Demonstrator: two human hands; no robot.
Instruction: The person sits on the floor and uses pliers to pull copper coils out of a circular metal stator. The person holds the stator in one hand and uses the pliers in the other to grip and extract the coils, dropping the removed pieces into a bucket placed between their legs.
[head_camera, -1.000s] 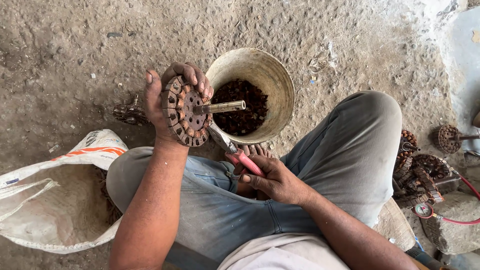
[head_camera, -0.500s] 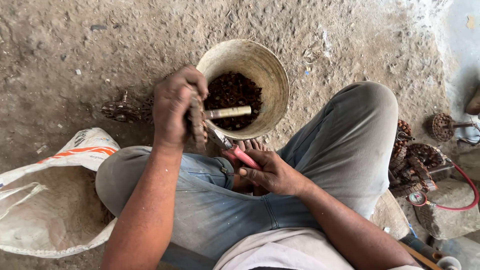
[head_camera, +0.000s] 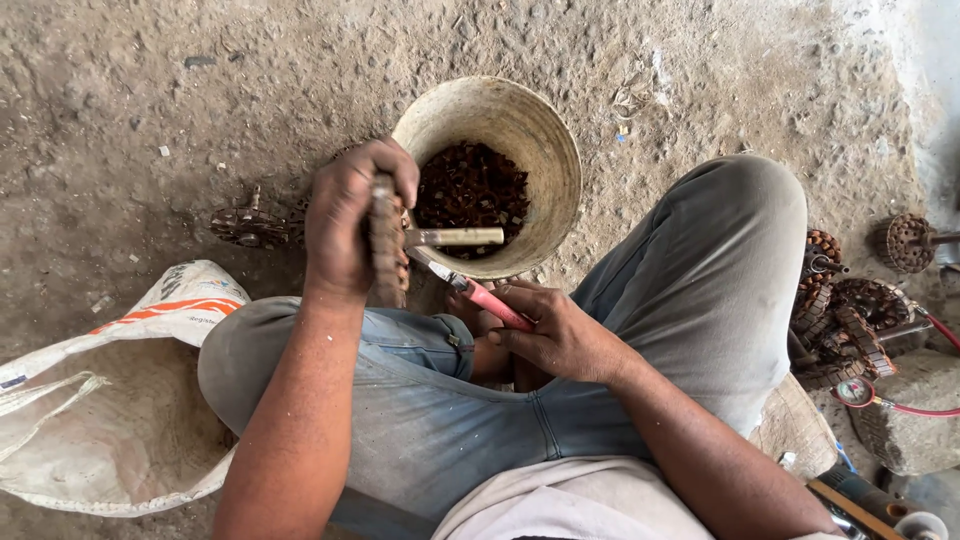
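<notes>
At the far left an open white woven sack lies on the dirt floor. The left hand is wrapped tight around a rusty round motor rotor with a steel shaft, held edge-on above the knee. The right hand grips red-handled pliers, tips at the rotor. Behind, a worn round bucket is partly filled with dark scrap bits; more rusty rotors wait at right, so much seems left.
</notes>
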